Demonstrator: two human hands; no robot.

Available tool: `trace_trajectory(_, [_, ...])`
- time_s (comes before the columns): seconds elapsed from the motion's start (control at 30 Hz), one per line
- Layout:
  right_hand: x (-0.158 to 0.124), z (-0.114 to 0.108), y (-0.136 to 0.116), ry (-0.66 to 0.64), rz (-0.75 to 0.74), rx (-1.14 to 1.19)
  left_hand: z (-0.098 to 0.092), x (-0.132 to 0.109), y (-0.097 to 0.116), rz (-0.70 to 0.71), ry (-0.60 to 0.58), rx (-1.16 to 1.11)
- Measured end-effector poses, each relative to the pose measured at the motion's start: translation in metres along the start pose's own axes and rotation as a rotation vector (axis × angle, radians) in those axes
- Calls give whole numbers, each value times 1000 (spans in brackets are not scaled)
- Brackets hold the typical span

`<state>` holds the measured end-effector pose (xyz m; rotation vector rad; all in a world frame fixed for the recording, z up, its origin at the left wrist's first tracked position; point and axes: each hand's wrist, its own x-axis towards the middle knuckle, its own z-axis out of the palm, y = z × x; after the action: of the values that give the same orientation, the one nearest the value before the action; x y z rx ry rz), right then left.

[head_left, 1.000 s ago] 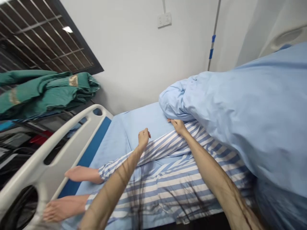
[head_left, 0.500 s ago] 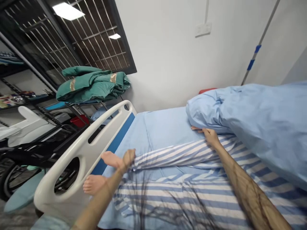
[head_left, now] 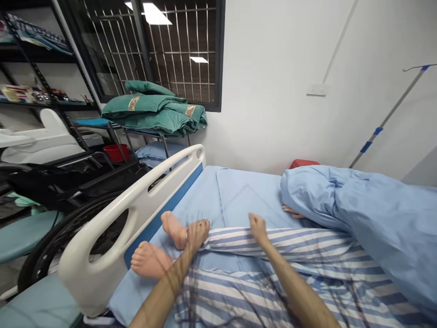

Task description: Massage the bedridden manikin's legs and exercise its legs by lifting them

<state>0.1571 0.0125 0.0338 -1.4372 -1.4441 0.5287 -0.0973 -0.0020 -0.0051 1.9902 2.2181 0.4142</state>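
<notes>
Two bare feet, the far foot (head_left: 173, 228) and the near foot (head_left: 150, 260), stick out of blue-and-white striped trousers (head_left: 297, 241) on a lying body that looks like a manikin. My left hand (head_left: 198, 233) is closed around the trouser cuff at the far ankle. Further up the same leg, my right hand (head_left: 258, 226) is closed at the trouser's far edge, its fingertips partly hidden. Fingers of the lying body's hand (head_left: 292, 212) show from under a light blue quilt (head_left: 362, 209), which covers the upper body.
A white footboard (head_left: 136, 191) rises at the bed's left end. Light blue sheet (head_left: 246, 191) covers the mattress. Beyond the footboard are a wheelchair (head_left: 78, 191), folded green bedding (head_left: 157, 111) and a red bucket (head_left: 116, 152). A drip pole (head_left: 392, 114) stands at the right.
My right hand has moved left along the far leg, away from the quilt's edge, toward the shin. My left hand stays at the ankle cuff. The camera view has levelled and shifted.
</notes>
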Motion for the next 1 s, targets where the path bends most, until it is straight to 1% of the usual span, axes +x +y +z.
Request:
trace_trajectory(0.07, [-5, 50, -45, -117, -51, 100, 1, 0, 0, 42, -1, 50])
trace_trajectory(0.13, [-2, 84, -87, -165, -91, 190, 2, 0, 0, 83, 1, 94])
trace_trajectory(0.2, [4, 105, -117, -191, -135, 265, 2, 0, 0, 72, 4, 109])
trace_trajectory(0.23, [7, 112, -125, -201, -152, 293, 2, 1, 0, 46, 4, 102])
trace_trajectory(0.27, [8, 118, -126, -206, -157, 306, 2, 1, 1, 21, 5, 88])
trace_trajectory(0.33, [4, 128, -112, -208, -115, 273, 1, 1, 1, -1, 8, 61])
trace_trajectory(0.43, [-10, 141, -68, -231, 7, 116, 2, 0, 1, 37, 18, 45])
trace_trajectory(0.5, [-17, 148, -42, -297, 13, 66, 3, 0, 0, 63, 25, 42])
trace_trajectory(0.57, [-20, 153, -29, -347, -29, 68, 5, -1, 0, 65, 26, 43])
trace_trajectory(0.67, [-19, 155, -26, -330, -58, 69, 5, -3, 1, 21, 17, 39])
trace_trajectory(0.73, [-18, 154, -28, -308, -43, 75, -1, -2, 3, -29, 30, -12])
trace_trajectory(0.83, [-17, 152, -29, -286, -10, 112, -22, 4, 13, -82, 115, -216])
trace_trajectory(0.93, [-17, 149, -31, -261, 9, 142, -52, 14, 31, -52, 245, -507])
trace_trajectory(1.0, [-16, 148, -32, -248, 14, 149, -65, 21, 43, -28, 304, -687])
